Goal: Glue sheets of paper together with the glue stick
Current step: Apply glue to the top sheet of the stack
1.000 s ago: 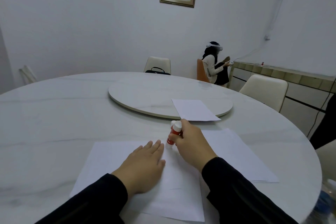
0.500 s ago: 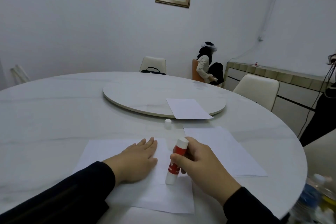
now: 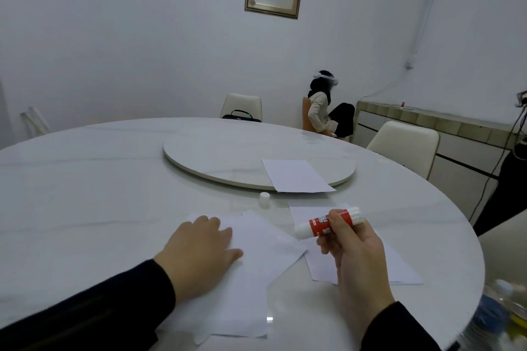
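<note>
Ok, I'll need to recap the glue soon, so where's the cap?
The cap stands on the table in the head view, just beyond the paper under the left hand, near the turntable's front edge.

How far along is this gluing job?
Done: the cap is off, standing on the table. In hand: the right hand holds the glue stick above the paper; the left hand presses a sheet flat. Left: joining the sheets.
</note>
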